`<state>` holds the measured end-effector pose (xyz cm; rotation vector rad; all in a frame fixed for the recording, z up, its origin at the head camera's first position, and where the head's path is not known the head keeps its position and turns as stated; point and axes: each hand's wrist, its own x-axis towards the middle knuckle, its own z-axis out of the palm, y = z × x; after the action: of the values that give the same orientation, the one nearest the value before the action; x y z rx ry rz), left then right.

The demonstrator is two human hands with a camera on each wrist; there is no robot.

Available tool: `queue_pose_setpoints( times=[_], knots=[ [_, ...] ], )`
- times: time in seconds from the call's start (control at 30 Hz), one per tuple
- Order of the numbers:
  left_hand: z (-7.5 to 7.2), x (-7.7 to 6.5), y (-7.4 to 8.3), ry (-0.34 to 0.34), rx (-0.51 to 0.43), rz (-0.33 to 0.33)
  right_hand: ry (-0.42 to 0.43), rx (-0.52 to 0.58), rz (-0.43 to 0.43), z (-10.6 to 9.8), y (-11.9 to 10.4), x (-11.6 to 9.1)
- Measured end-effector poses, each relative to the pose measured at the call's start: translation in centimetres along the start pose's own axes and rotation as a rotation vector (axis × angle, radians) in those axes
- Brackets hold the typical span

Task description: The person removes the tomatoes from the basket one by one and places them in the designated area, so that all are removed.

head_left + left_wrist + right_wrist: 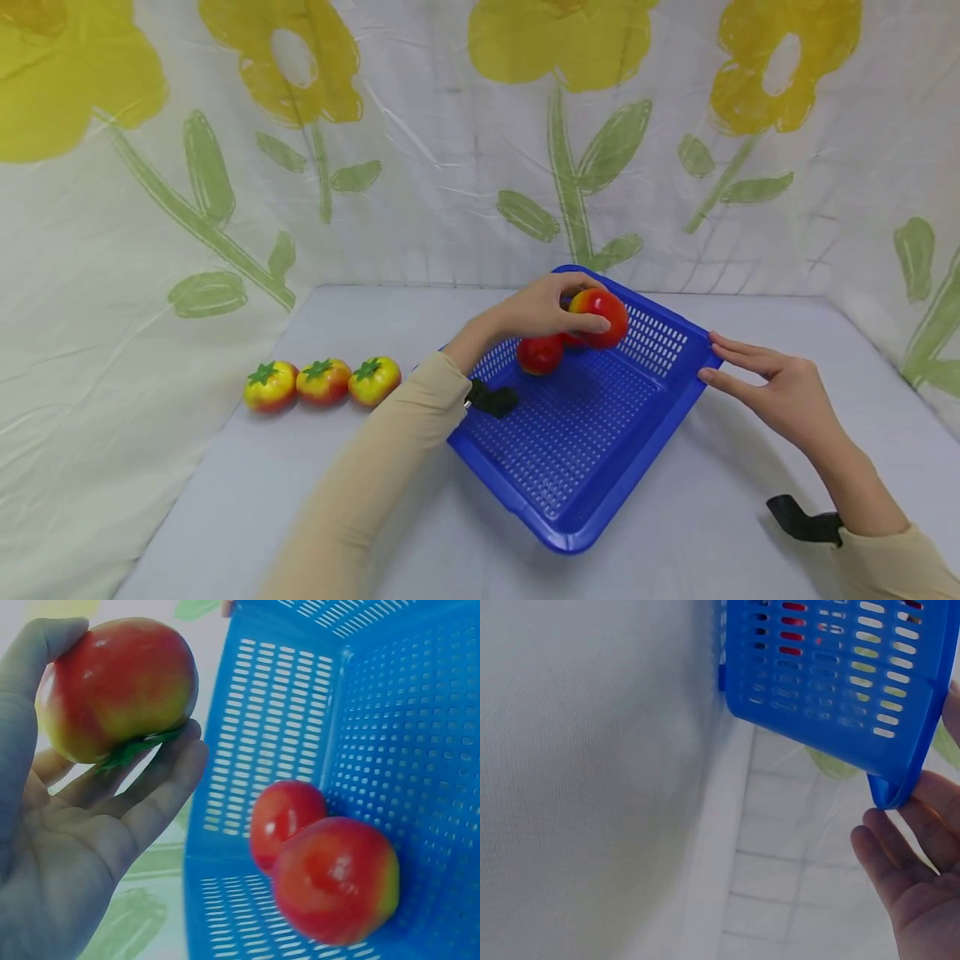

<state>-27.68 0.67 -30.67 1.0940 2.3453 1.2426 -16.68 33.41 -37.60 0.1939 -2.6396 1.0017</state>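
Note:
My left hand (pixel 543 308) grips a red and yellow tomato (pixel 606 318) above the far part of a blue plastic basket (pixel 622 492). In the left wrist view, the thumb lies on one side of this tomato and the fingers are around the other, near its green leafy top. Two more tomatoes lie together in the basket, one being the nearer red tomato (pixel 337 881), the other a smaller-looking red tomato (pixel 281 817). My right hand (pixel 780 396) holds the basket's right corner, its thumb and fingertips on either side of the rim.
To the left of the basket, three yellow-red tomatoes with green tops stand in a row on the white table (pixel 300 483), the middle tomato (pixel 324 383) among them. A white cloth (pixel 427 167) painted with yellow flowers hangs behind the table.

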Motion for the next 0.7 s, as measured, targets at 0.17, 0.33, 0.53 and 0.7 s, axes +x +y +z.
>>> queue_pose_setpoints(
  times=[0.17,0.33,0.53,0.7],
  knots=[
    [-1.0,-1.4,1.1,0.034,0.008,-0.003,-0.006,0.001,0.002,0.0,0.0,0.0],
    [-1.8,-3.5,1.9,0.107,-0.022,-0.017,-0.008,0.011,0.011,0.0,0.1,0.0],
    [-2.8,-6.3,2.1,0.191,-0.018,0.055,-0.011,0.018,0.014,0.0,0.2,0.0],
    [-3.6,-9.0,2.0,0.270,0.007,0.048,-0.017,0.019,0.017,-0.1,0.0,0.0]
  ],
)
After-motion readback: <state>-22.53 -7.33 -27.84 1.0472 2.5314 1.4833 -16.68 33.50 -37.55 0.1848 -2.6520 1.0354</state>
